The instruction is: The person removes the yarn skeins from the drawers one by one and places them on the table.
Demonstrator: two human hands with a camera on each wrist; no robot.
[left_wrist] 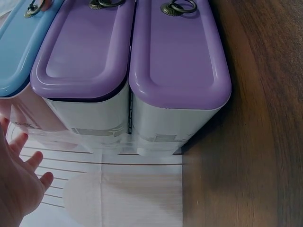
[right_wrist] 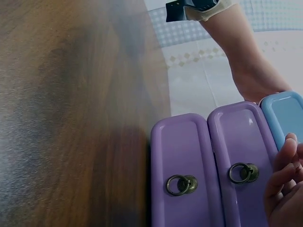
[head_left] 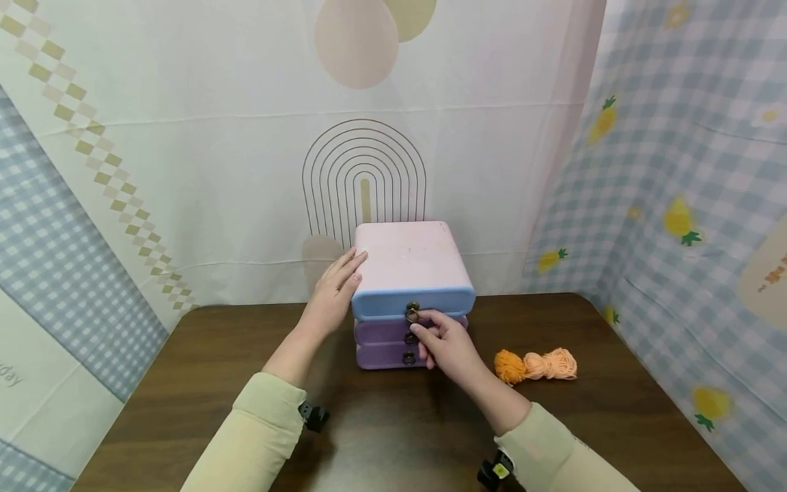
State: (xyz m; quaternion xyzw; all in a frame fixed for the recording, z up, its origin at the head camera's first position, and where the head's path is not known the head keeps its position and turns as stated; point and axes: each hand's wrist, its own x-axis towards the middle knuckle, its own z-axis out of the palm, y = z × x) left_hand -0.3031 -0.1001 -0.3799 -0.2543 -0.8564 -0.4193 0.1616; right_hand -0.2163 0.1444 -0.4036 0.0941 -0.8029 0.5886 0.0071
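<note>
A small drawer box with a pink top (head_left: 408, 258) stands near the back of the table. Its top drawer has a blue front (head_left: 376, 305), and below it are two purple drawer fronts (right_wrist: 182, 142), each with a bronze ring pull (right_wrist: 244, 173). My left hand (head_left: 328, 295) lies against the box's left side, straight fingertips over the pink top edge. At the blue drawer, my right hand (head_left: 453, 347) pinches the ring pull (head_left: 412, 314) between thumb and index finger. The blue front sits slightly forward of the purple ones.
An orange and peach yarn bundle (head_left: 536, 365) lies on the brown wooden table (head_left: 393, 424), right of the box. Behind the table hangs a white patterned cloth (head_left: 233, 191), with a blue checked cloth (head_left: 664, 178) along the right side.
</note>
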